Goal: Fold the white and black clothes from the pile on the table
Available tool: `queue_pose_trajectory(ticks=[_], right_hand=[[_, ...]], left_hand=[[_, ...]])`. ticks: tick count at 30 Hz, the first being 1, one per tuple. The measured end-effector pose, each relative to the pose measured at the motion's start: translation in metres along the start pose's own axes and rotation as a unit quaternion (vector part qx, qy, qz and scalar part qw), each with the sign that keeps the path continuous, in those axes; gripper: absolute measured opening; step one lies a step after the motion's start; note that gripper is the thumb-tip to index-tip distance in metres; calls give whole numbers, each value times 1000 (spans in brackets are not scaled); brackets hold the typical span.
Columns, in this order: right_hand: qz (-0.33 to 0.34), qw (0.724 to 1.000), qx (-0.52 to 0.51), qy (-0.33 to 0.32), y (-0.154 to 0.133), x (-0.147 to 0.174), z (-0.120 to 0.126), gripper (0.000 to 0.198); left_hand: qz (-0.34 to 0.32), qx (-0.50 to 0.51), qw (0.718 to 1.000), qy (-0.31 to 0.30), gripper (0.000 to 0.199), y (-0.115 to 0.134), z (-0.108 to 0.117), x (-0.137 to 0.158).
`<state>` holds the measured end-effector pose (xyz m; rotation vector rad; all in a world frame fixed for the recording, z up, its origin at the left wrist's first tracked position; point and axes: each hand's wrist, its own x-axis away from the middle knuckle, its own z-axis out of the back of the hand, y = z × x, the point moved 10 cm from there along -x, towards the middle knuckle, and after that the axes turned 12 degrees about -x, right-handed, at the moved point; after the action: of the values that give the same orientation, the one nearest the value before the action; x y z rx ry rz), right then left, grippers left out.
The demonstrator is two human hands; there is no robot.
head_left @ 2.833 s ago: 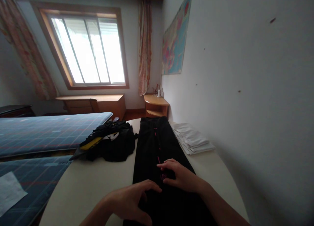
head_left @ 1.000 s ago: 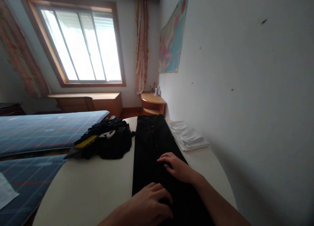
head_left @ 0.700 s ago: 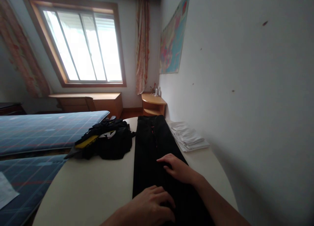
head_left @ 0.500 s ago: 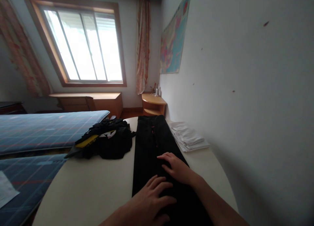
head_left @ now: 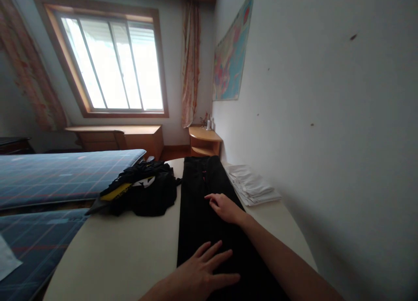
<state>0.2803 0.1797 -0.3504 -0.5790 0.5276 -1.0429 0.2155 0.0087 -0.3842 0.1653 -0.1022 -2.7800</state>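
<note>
A pair of black trousers [head_left: 199, 222] lies lengthwise along the white round table [head_left: 124, 249], its waist end at the far edge. My left hand [head_left: 204, 270] rests over the near part of the cloth, fingers spread and palm down. Farther up, my right hand [head_left: 225, 207] touches the middle of the trousers; its index finger points left and the other fingers are slightly bent. Neither hand grips anything that I can see. Small pink marks show near the trousers' waist.
Left on the table is a heap of black clothes [head_left: 150, 198] with a yellow patch. A folded white cloth stack [head_left: 250, 183] lies between trousers and wall. Blue plaid mattresses [head_left: 65, 179] border the table's left. A corner shelf [head_left: 205, 134] stands beyond.
My right hand has moved up and left along the trousers, its fingers more bent. My left hand has spread its fingers flatter and shifted slightly down.
</note>
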Motion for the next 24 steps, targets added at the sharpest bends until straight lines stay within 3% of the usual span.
queue_pose_trajectory(ticks=[9,15,24], right_hand=[[-94,992,77,24,35,-67,-17,42],[-104,985,109,78,30,-67,-17,44],[-86,984,139,65,23,-55,-19,50]], left_hand=[[-29,-63,997,35,58,-5,-20,-2],[-35,-84,995,45,56,-2,-15,-4],[-40,-77,995,39,56,1,-17,-4]])
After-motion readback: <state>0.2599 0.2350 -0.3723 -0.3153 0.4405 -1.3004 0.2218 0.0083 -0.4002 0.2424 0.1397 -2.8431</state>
